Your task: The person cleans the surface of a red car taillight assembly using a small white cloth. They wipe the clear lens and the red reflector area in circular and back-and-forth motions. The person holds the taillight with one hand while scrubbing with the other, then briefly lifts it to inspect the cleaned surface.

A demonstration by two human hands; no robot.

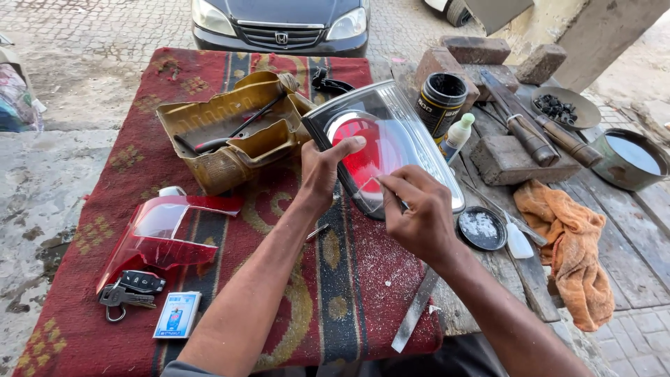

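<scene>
Two bare hands work over a clear-lensed car tail light with a red reflector inside (391,139), which lies tilted on the table (628,258), partly on a red patterned rug (230,230) and partly on bare grey planks. At the far left of the rug lie a black key fob with metal keys on a ring (129,290) and a small blue-and-white box (177,315). Just above them rests a broken piece of red translucent lamp lens (157,234). Further back sits a dented yellow-brown metal housing (230,129) with a dark rod lying in it. The left hand (322,174) grips the lamp's near edge, fingers curled underneath and thumb pressed flat on the lens. The right hand (415,216) is closed in a pinch around a thin tool, too small to identify, whose tip touches the lens. Below the right wrist a flat metal strip (416,310) lies over the rug's edge. Right of the lamp stand a black open tin can (441,101) and a small white bottle with a green cap (457,136). A round black lid holding white powder (481,228) sits near the right hand. An orange crumpled rag (572,251) drapes over the planks, and a grey metal bowl (631,160) stands at the far right.
</scene>
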